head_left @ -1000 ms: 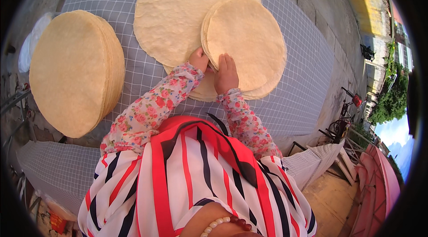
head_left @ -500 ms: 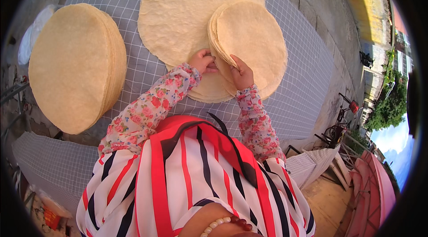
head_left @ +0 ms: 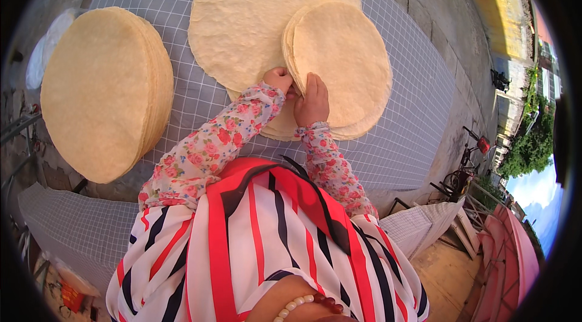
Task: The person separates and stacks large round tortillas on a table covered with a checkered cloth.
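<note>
Thin, round, pale-tan flatbreads lie stacked on a table. The smaller stack [head_left: 345, 61] rests partly over the large flatbreads [head_left: 248, 19]. At its near left edge my left hand [head_left: 279, 80] is closed, its fingertips partly hidden under the rim. Close beside it, my right hand [head_left: 311, 102] grips the same edge, fingers on top and thumb out of sight. The layers part slightly along that left rim. Below my hands, part of another flatbread [head_left: 280, 125] shows on the cloth.
A tall stack of flatbreads [head_left: 100, 94] stands at the left, near a white plastic bag [head_left: 45, 49]. Grey checked cloth [head_left: 418, 97] covers the table. Beyond its right edge are paving, a parked bicycle [head_left: 458, 176] and a pink canopy [head_left: 506, 261].
My right hand has moved left along the stack's edge, closer to my left hand. My left hand has shifted slightly right, further against the rim.
</note>
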Available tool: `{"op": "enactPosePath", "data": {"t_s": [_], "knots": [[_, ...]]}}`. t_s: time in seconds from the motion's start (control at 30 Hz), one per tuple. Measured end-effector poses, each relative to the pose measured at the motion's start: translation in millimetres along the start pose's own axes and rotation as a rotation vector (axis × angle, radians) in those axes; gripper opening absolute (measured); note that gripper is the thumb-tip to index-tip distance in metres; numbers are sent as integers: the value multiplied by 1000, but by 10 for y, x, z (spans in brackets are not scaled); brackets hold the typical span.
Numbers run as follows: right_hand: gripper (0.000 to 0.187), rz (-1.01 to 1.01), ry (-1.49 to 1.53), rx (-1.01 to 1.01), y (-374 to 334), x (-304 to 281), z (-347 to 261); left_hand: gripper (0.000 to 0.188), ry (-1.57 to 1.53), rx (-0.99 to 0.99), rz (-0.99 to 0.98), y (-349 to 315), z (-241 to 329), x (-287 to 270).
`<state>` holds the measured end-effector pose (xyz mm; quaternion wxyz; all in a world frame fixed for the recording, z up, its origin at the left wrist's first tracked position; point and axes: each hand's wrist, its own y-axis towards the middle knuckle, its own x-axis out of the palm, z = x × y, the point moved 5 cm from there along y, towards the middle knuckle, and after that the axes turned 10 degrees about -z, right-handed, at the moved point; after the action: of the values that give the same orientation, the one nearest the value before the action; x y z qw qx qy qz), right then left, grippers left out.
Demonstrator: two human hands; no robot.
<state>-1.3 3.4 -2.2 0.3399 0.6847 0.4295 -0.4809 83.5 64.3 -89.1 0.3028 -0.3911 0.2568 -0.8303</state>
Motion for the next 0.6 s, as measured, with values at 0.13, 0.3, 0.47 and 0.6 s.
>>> {"op": "enactPosePath", "data": {"t_s": [0.13, 0.3, 0.47, 0.6], "knots": [[54, 14, -29, 33, 36, 107, 13, 23, 13, 28, 24, 20, -6, -36], [50, -107, -2, 44, -31, 72, 116, 24, -7, 50, 72, 0, -33, -69], [49, -59, 32, 21, -392, -32, 409, 23, -90, 78, 14, 21, -62, -29], [50, 30, 157, 129, -196, -16, 431, 23, 24, 64, 15, 61, -79, -61]]}}
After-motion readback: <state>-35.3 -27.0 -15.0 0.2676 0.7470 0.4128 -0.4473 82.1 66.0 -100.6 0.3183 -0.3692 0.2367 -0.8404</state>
